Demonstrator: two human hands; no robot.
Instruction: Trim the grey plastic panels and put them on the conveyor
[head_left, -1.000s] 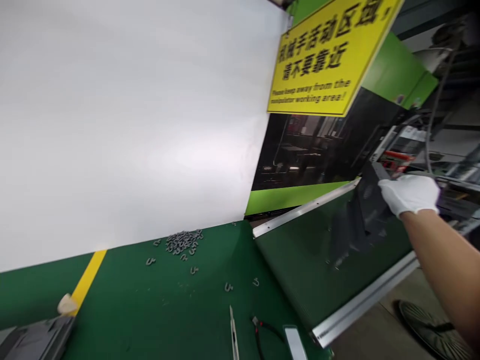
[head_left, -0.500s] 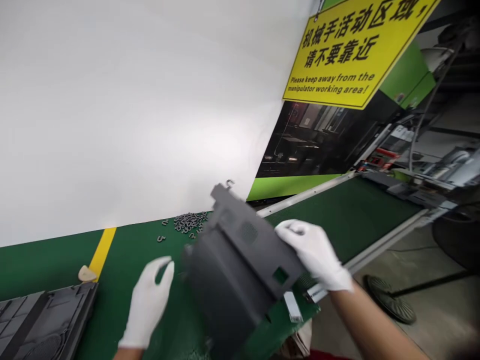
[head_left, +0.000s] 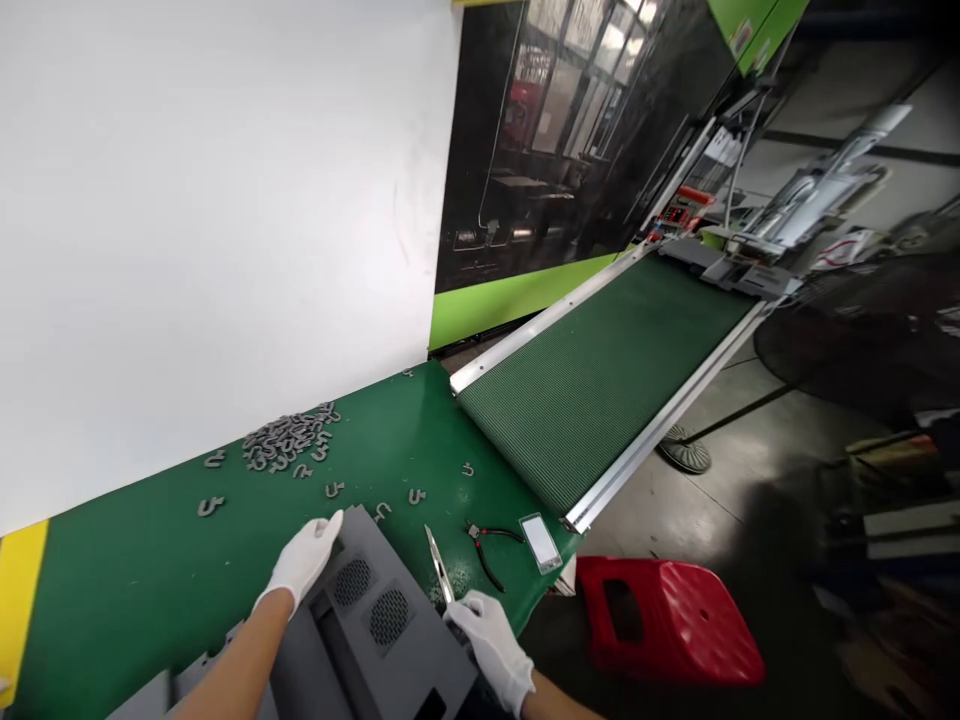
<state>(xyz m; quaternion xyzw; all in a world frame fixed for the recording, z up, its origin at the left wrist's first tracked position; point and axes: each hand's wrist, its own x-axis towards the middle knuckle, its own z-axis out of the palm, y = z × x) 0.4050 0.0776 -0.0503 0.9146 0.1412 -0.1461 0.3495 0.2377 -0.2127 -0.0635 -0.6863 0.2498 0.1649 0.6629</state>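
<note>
A dark grey plastic panel (head_left: pixel 405 640) with two round speaker-like grilles lies at the near edge of the green table, partly cut off by the bottom of the view. My left hand (head_left: pixel 304 560), in a white glove, grips its far left corner with fingers together. At the panel's right side, my right hand (head_left: pixel 491 640), also gloved, has its fingers closed at the lower end of a slim silver knife (head_left: pixel 438 562); its handle is hidden. Black-handled side cutters (head_left: pixel 486 545) lie just beyond that hand.
A heap of small grey hook-shaped clips (head_left: pixel 285 440) lies by the white wall, with several more scattered nearby. A clear-edged rectangular piece (head_left: pixel 541 543) sits at the table's right edge. A green conveyor (head_left: pixel 600 370) runs off right; a red stool (head_left: pixel 675 620) stands below.
The panel has come down from a raised tilt onto the table. My left hand has taken its corner; my right hand has left the panel and closed at the knife. The view has swung right.
</note>
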